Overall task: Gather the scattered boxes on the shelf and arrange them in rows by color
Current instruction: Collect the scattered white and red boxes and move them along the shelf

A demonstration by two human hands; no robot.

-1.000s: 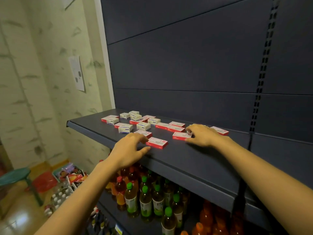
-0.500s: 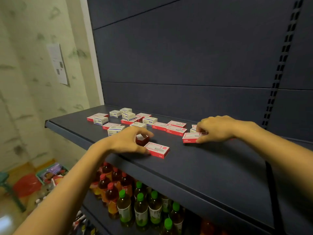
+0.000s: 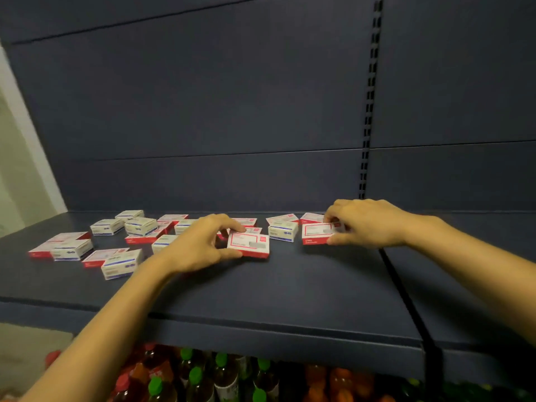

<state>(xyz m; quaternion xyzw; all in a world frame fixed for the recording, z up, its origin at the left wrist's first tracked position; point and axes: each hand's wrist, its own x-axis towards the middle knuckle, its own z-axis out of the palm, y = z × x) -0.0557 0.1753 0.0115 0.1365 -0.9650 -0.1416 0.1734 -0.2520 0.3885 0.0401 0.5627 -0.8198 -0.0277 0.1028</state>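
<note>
Two red boxes are in the hands' grasp near the middle of the dark shelf (image 3: 261, 291). The left hand (image 3: 200, 246) curls thumb and fingers round the left end of one red box (image 3: 249, 245), which lies flat. Further right, the right hand (image 3: 369, 224) pinches the right end of a second red box (image 3: 316, 234). A white-and-blue box (image 3: 282, 231) sits between them. Other boxes (image 3: 121, 264), red or white-and-blue, lie scattered to the left. Bottles (image 3: 222, 372) stand below the shelf.
</note>
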